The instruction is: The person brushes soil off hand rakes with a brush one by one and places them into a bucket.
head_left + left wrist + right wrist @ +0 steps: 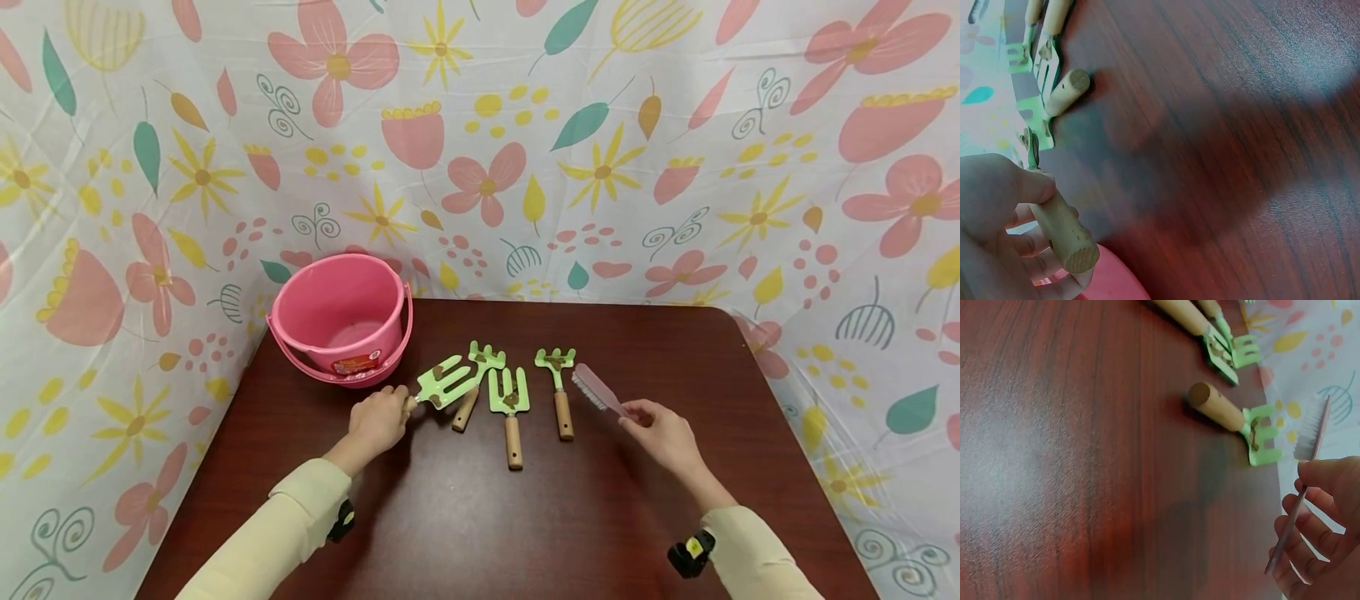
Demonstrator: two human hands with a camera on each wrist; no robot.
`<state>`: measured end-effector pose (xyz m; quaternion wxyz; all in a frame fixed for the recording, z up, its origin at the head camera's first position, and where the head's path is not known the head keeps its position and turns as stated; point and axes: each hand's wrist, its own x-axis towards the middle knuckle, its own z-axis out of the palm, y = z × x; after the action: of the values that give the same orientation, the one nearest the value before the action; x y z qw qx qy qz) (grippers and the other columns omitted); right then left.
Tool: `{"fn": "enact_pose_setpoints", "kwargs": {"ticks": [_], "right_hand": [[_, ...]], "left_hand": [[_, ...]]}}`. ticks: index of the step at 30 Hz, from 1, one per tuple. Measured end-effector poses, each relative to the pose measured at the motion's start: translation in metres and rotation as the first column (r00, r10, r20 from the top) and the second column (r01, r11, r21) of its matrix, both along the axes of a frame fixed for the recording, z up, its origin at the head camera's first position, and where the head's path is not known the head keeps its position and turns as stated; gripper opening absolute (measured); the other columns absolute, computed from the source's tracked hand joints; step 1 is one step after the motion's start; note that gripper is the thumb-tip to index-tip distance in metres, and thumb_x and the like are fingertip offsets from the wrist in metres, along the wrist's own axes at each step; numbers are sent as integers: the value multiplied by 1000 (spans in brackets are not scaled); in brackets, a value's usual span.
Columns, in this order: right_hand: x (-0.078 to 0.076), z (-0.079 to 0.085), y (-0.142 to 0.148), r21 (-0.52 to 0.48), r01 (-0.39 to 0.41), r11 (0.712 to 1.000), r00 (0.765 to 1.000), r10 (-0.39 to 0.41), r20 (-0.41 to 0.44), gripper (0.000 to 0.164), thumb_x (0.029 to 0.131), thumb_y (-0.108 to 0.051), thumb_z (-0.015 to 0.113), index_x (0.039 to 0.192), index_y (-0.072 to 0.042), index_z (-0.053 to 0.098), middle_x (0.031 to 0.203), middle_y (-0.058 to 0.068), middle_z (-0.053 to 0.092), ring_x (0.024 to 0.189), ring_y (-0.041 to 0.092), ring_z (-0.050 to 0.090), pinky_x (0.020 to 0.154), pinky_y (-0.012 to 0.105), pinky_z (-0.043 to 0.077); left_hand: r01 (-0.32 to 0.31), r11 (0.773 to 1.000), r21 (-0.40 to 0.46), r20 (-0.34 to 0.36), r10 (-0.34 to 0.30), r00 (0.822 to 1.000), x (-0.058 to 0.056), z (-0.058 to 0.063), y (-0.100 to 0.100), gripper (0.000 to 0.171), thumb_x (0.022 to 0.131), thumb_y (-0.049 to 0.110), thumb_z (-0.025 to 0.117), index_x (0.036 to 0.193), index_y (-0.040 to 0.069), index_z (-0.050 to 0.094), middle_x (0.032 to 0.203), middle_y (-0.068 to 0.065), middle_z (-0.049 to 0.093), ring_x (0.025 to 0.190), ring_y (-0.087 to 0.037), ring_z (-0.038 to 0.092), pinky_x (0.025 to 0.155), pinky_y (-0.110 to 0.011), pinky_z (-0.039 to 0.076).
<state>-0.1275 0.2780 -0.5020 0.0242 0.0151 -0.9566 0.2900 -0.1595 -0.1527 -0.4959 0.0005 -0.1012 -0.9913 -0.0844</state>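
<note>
My left hand point(377, 421) grips the wooden handle of a green garden fork point(444, 384), whose prongs carry brown smudges; in the left wrist view the handle point(1066, 231) lies between thumb and fingers. A pink brush point(596, 388) with pale bristles is pinched by its handle in my right hand point(663, 435), bristles facing left. Between the hands lie another green fork point(510, 400) and two small green rakes, one rake point(555, 361) near the brush and one rake point(487, 357) behind the held fork. All bear brown smudges.
A pink bucket point(341, 304) stands at the back left of the dark wooden table point(465, 533), its handle hanging down in front. Behind and beside the table hangs a flower-patterned cloth point(480, 125).
</note>
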Motion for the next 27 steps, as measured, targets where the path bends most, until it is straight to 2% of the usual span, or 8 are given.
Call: {"fn": "enact_pose_setpoints", "kwargs": {"ticks": [7, 15, 19, 27], "right_hand": [[-3, 5, -15, 21, -33, 999, 993, 35, -108, 23, 80, -17, 70, 101, -8, 67, 86, 7, 65, 65, 14, 50, 58, 30, 39], [-7, 11, -31, 29, -91, 995, 985, 95, -141, 20, 79, -16, 71, 98, -13, 68, 80, 1, 60, 63, 12, 46, 56, 28, 35], [-9, 14, -41, 38, -117, 992, 975, 122, -186, 19, 77, -15, 73, 95, -14, 69, 79, -2, 60, 63, 10, 46, 56, 27, 36], [-12, 24, -62, 37, -165, 986, 950, 169, -262, 19, 74, -14, 75, 93, -15, 70, 79, -4, 62, 66, 10, 52, 58, 28, 40]], "left_hand": [[40, 999, -16, -18, -40, 999, 5, 6, 6, 17, 78, 18, 68, 87, 12, 55, 76, -6, 54, 72, -28, 59, 50, -42, 46], [92, 996, -7, -70, -92, 993, 11, 12, 11, 17, 75, 15, 69, 85, 11, 56, 75, -5, 54, 69, -26, 57, 48, -40, 45], [123, 992, -18, -107, -124, 987, 12, 14, 14, 18, 74, 14, 70, 84, 11, 55, 74, -5, 54, 67, -26, 56, 49, -39, 45], [163, 986, -25, -119, -165, 979, 13, 21, 24, 18, 74, 16, 71, 85, 13, 56, 74, -3, 53, 66, -24, 55, 49, -37, 44]]}}
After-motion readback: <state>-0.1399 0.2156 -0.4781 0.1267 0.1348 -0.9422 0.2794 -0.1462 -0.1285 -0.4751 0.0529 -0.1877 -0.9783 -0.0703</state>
